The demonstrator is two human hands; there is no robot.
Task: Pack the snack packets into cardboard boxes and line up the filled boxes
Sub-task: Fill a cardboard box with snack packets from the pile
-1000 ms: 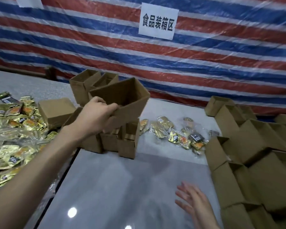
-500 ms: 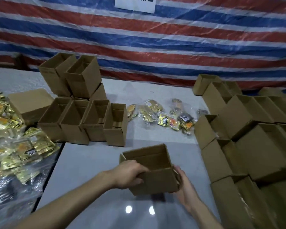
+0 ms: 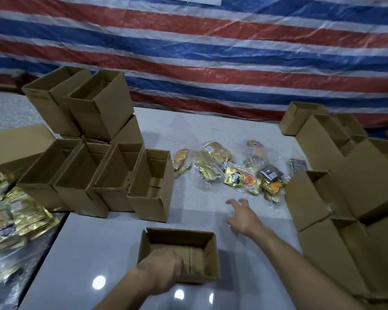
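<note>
While left grip (image 3: 160, 268) holds it, box (image 3: 179, 238) (open-topped) sits empty.

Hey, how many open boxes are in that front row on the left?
4, side by side: leftmost box, second box, third box, rightmost box. None in that row looks hidden.

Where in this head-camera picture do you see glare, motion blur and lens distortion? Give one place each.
Head view: glare makes white spots on the table beside the cardboard box gripped by the left hand; the right hand shows motion-blurred fingers; gold snack packets at the left edge look soft; the striped tarpaulin bows slightly, wide-angle distortion.
</note>
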